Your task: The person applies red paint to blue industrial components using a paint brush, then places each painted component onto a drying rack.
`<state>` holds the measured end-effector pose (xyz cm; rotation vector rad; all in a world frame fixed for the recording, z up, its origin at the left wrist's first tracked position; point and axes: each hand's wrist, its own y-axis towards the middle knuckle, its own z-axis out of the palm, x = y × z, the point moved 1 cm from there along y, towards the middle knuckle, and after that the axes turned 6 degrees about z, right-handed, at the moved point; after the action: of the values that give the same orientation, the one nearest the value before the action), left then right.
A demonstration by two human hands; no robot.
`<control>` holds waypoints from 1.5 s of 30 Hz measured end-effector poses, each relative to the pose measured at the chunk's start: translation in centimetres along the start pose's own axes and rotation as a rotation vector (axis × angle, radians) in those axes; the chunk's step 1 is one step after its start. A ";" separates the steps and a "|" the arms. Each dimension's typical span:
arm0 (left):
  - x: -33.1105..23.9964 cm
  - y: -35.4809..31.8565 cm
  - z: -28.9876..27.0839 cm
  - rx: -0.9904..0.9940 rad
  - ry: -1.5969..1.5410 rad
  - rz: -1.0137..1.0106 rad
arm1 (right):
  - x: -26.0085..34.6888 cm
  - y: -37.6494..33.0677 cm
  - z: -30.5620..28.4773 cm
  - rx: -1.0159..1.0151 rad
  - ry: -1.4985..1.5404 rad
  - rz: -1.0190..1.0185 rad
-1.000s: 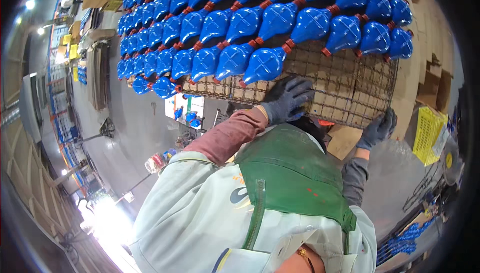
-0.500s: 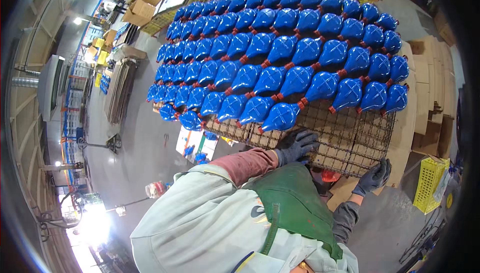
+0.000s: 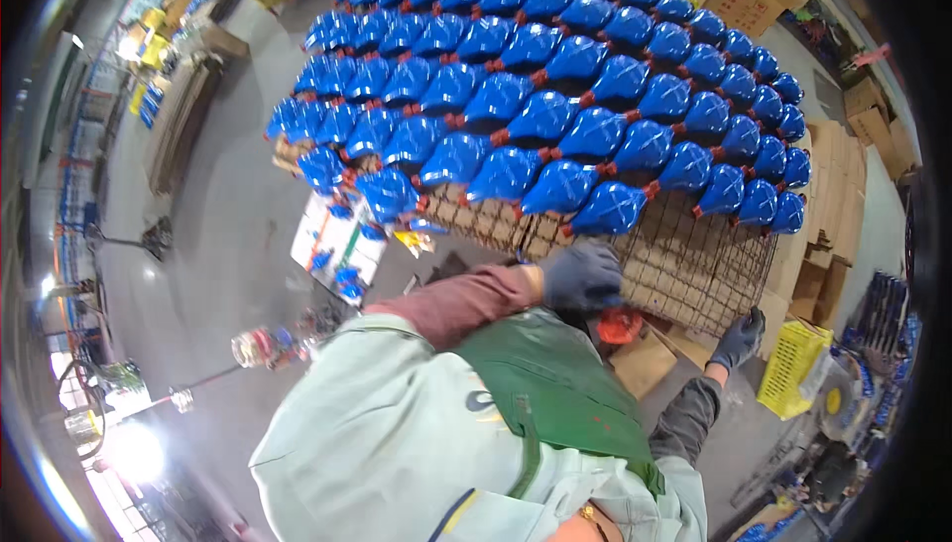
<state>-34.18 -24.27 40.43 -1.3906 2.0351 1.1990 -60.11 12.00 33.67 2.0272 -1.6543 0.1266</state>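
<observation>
Rows of glossy blue bulb-shaped parts (image 3: 610, 207), with raised crosses on top and red ends, lie over a wire mesh rack (image 3: 709, 274). Bare mesh shows along the rack's near side, with brown cardboard under it. My left hand (image 3: 583, 276), in a dark glove, is closed at the rack's near edge, just below the nearest blue part; its fingertips are partly hidden and a little blurred. Toward the right, my right hand (image 3: 739, 339), gloved alike, is closed around the rack's near right corner. Neither hand holds a blue part.
A red round object (image 3: 620, 325) is below the rack's edge between my hands. To the right stand a yellow crate (image 3: 793, 368) and stacked cardboard (image 3: 833, 180). A white board (image 3: 337, 249) with small blue pieces is at left. A pallet jack (image 3: 154, 240) stands farther left.
The view has shifted, so the rack and blue parts sit differently in it. My left hand's fingers look more curled at the edge. My right hand stays at the corner.
</observation>
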 end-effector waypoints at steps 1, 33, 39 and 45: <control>-1.2 -1.7 -3.2 -0.126 0.108 0.106 | 0.3 0.3 -0.5 0.056 -0.158 0.041; -5.3 -2.6 -10.8 -0.063 -0.650 -0.348 | 12.3 -8.4 6.2 -0.056 -0.261 0.079; -3.2 9.7 -4.3 0.219 0.367 0.055 | 14.3 -8.5 5.0 -0.054 -0.200 0.185; 0.2 13.9 -0.8 0.466 0.877 -0.140 | 14.9 -8.4 4.0 -0.010 -0.173 0.255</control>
<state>-46.58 -23.13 46.69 -1.9395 2.4499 -0.0286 -49.50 -2.03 33.18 1.8560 -2.0137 0.0324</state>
